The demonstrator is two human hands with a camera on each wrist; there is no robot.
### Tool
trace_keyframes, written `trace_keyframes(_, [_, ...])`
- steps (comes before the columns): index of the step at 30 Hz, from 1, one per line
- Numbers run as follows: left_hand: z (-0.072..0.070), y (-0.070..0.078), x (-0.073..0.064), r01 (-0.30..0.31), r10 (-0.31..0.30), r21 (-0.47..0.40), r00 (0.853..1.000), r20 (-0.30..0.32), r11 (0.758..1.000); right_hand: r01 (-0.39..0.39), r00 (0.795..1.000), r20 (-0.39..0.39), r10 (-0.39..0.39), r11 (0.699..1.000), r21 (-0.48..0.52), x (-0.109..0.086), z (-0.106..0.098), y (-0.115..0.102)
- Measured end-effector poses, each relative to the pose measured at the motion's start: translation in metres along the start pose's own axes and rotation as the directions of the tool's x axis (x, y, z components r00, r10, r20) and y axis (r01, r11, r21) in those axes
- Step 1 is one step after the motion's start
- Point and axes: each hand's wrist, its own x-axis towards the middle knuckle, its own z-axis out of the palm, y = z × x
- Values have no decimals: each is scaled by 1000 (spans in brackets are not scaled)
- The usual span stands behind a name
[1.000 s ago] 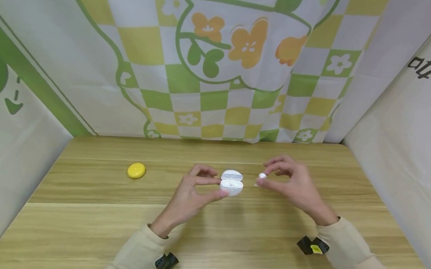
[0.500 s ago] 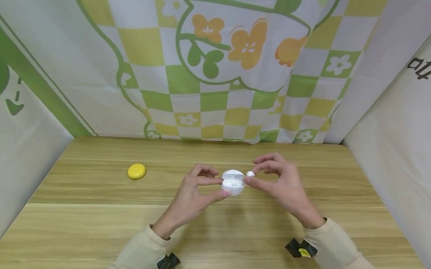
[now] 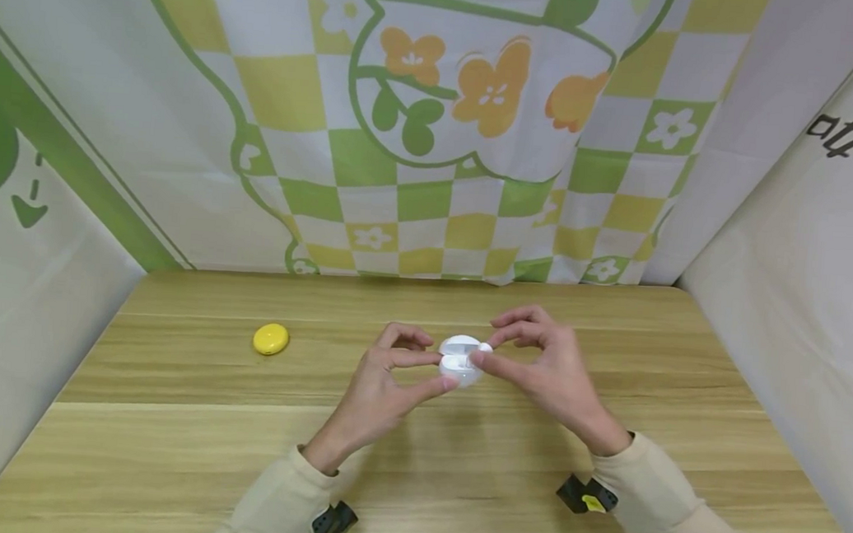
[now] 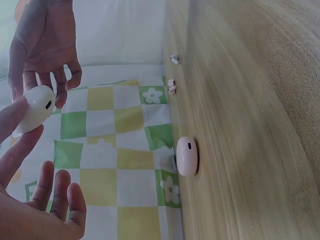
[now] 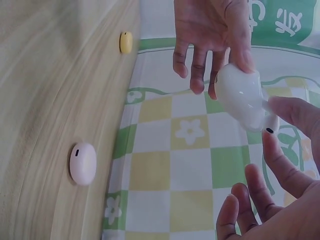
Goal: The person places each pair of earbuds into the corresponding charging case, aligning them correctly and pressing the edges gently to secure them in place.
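Note:
My left hand (image 3: 373,387) pinches a white earbud case (image 3: 459,376) by its left side, thumb in front, above the table. The lid stands open and tilted back. At the right side of the case, my right hand (image 3: 546,366) pinches a white earbud (image 3: 485,348) between thumb and index finger. In the right wrist view, this earbud (image 5: 271,123) is against the edge of the case (image 5: 240,95), its dark tip showing. How deep it sits in the opening cannot be seen. The other fingers of both hands are spread away from the case.
A yellow round case (image 3: 270,339) lies on the wooden table (image 3: 161,446) at the left. Wrist views show a pink case (image 4: 187,156) on the table, plus pink earbuds (image 4: 171,86) and another white earbud (image 4: 174,59). A patterned cloth (image 3: 416,200) hangs behind.
My right hand has moved left with the earbud, from apart from the case to its opening. The left hand and case have barely moved.

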Motion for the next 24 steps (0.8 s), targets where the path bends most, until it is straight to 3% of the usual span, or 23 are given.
trace_keyframes(24, [1, 0, 2, 6, -6, 10, 999, -39, 1000, 14, 999, 36, -13, 1000, -26, 0, 5, 1])
